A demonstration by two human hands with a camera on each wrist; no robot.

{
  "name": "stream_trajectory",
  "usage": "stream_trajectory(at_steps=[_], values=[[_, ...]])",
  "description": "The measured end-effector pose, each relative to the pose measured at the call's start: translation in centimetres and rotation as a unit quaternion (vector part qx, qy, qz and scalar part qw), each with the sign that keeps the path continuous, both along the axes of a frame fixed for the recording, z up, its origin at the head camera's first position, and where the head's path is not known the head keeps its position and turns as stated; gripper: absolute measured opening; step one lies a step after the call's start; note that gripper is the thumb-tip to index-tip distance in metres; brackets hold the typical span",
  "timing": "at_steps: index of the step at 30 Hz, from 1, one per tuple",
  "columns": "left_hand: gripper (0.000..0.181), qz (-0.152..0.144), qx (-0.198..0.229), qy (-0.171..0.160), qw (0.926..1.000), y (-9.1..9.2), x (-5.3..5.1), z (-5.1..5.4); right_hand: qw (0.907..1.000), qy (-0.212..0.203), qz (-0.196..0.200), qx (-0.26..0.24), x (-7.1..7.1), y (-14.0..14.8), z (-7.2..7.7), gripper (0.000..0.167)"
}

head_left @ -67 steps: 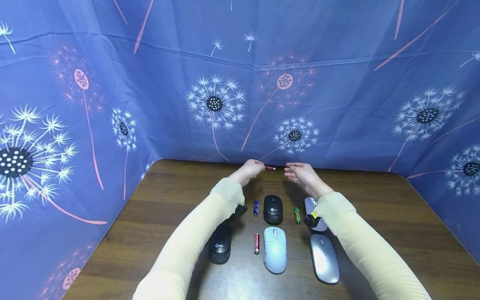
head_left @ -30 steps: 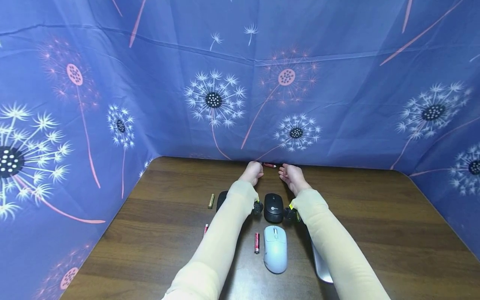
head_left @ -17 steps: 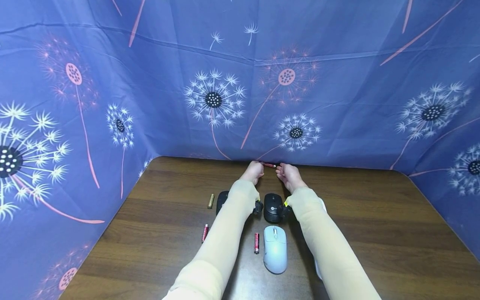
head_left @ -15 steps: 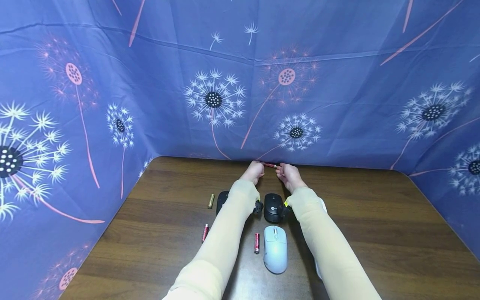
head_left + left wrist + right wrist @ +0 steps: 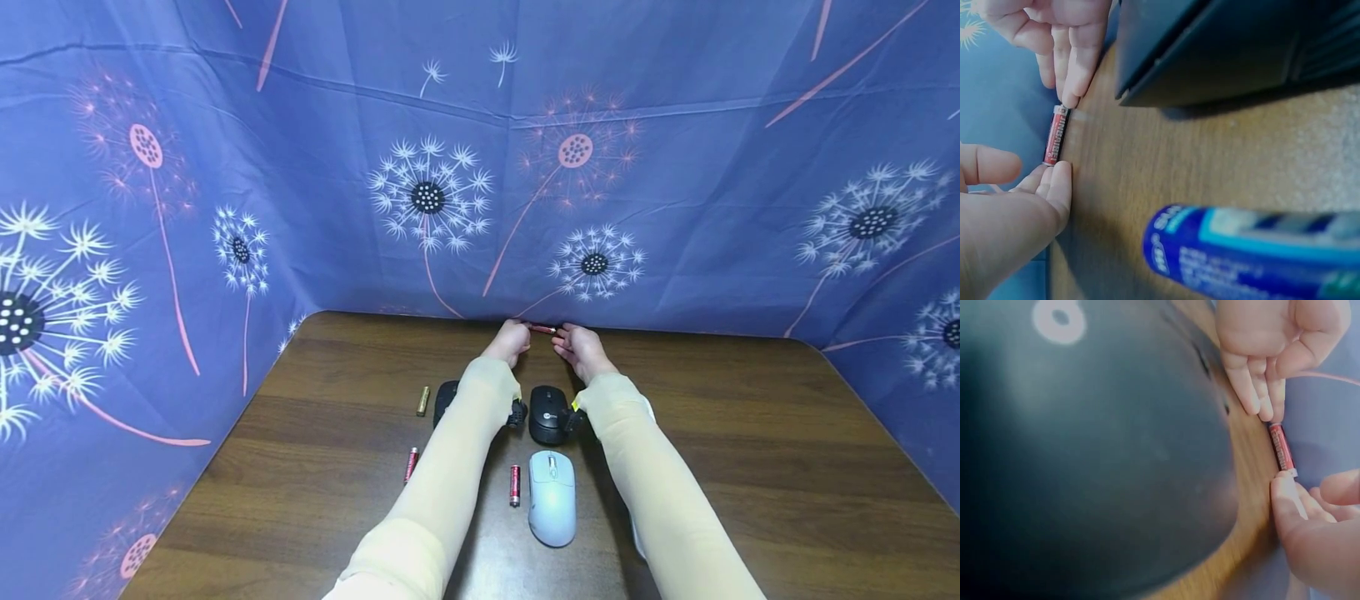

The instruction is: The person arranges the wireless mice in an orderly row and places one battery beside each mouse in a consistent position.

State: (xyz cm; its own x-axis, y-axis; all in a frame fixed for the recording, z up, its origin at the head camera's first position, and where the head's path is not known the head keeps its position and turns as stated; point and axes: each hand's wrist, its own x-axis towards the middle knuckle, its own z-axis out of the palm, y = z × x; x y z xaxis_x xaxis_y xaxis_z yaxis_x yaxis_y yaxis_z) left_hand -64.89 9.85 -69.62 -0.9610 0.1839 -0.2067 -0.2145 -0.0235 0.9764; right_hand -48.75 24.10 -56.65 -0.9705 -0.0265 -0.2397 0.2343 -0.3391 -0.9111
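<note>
A red battery (image 5: 543, 330) lies crosswise at the table's back edge, against the cloth. My left hand (image 5: 508, 340) is at its left end and my right hand (image 5: 583, 350) at its right end. Seen from the left wrist, the fingertips of both hands touch opposite ends of the red battery (image 5: 1055, 134), with fingers extended and the left thumb held apart. From the right wrist, the red battery (image 5: 1281, 449) likewise sits between the two sets of fingertips, the right thumb clear of it.
Between the forearms are a black mouse (image 5: 547, 414), a pale blue mouse (image 5: 552, 500) and a red battery (image 5: 514, 486). A gold battery (image 5: 423, 402) and another red battery (image 5: 411, 465) lie left. A blue battery (image 5: 1241, 250) is close to the left wrist camera. Sleeves partly hide other mice.
Both hands have come closer together, the right moving left to the battery's end. Both forearms shifted inward, uncovering batteries at left and covering the blue and green ones. Lately there is hardly any motion.
</note>
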Motion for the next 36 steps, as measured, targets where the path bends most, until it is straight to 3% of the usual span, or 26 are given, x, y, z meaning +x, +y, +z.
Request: stream_trajectory(at_steps=[2, 4, 7, 10, 13, 15, 17, 19, 21, 23, 25, 26, 28, 30, 33, 35, 36], values=[[0.069, -0.002, 0.007, 0.002, 1.0000, -0.1, 0.2, 0.1, 1.0000, 0.000, 0.003, 0.006, -0.6, 0.2, -0.6, 0.074], [0.070, -0.006, 0.012, 0.003, 0.9999, -0.4, 1.4, 1.4, 0.9999, -0.001, 0.009, 0.010, -1.1, 0.5, -1.1, 0.073], [0.071, -0.006, 0.009, 0.008, 0.9999, -1.1, 5.1, 5.0, 0.9997, -0.002, 0.019, 0.016, -1.2, 0.6, -1.2, 0.072], [0.054, 0.018, -0.014, 0.009, 0.9997, -1.9, 9.9, 9.9, 0.9993, 0.009, 0.035, 0.012, -0.2, 0.3, -0.1, 0.075], [0.022, 0.047, -0.026, 0.014, 0.9984, -2.3, 12.4, 12.5, 0.9985, -0.020, 0.020, 0.047, 3.2, -1.7, 4.1, 0.068], [0.010, 0.066, -0.029, 0.002, 0.9974, -2.3, 12.5, 12.8, 0.9968, -0.027, 0.010, 0.074, 5.8, -2.9, 7.0, 0.061], [0.011, 0.068, -0.009, 0.000, 0.9976, -2.3, 11.0, 11.3, 0.9931, -0.058, -0.010, 0.102, 8.3, -4.3, 10.1, 0.053], [0.014, 0.073, 0.003, -0.028, 0.9969, -2.2, 9.2, 9.8, 0.9931, -0.060, -0.011, 0.100, 9.9, -4.9, 11.9, 0.049], [0.020, 0.068, 0.016, -0.038, 0.9968, -2.0, 7.0, 7.5, 0.9934, -0.070, -0.012, 0.089, 10.9, -5.3, 13.0, 0.047], [0.026, 0.070, 0.008, -0.051, 0.9962, -1.8, 5.4, 6.0, 0.9940, -0.074, -0.013, 0.079, 11.4, -5.3, 13.6, 0.046], [0.030, 0.077, -0.010, -0.050, 0.9957, -1.6, 5.1, 5.8, 0.9936, -0.080, -0.019, 0.078, 11.7, -5.5, 14.1, 0.045], [0.031, 0.085, -0.022, -0.048, 0.9950, -1.6, 5.6, 6.3, 0.9935, -0.080, -0.020, 0.078, 11.6, -5.4, 14.2, 0.044], [0.031, 0.095, -0.043, -0.044, 0.9935, -2.0, 8.0, 9.1, 0.9934, -0.077, -0.023, 0.081, 11.6, -5.2, 14.3, 0.043], [0.025, 0.098, -0.043, -0.026, 0.9939, -2.9, 12.3, 13.5, 0.9941, -0.068, -0.021, 0.082, 11.6, -5.0, 14.4, 0.043], [0.020, 0.087, -0.053, -0.021, 0.9945, -4.5, 19.6, 21.3, 0.9948, -0.052, -0.013, 0.086, 11.6, -4.7, 14.5, 0.042], [0.020, 0.078, -0.057, -0.016, 0.9952, -5.2, 23.0, 25.0, 0.9951, -0.043, -0.006, 0.089, 11.7, -4.5, 14.7, 0.042], [0.021, 0.074, -0.058, -0.009, 0.9955, -5.5, 24.0, 26.1, 0.9951, -0.040, -0.002, 0.091, 11.8, -4.4, 14.8, 0.043]])
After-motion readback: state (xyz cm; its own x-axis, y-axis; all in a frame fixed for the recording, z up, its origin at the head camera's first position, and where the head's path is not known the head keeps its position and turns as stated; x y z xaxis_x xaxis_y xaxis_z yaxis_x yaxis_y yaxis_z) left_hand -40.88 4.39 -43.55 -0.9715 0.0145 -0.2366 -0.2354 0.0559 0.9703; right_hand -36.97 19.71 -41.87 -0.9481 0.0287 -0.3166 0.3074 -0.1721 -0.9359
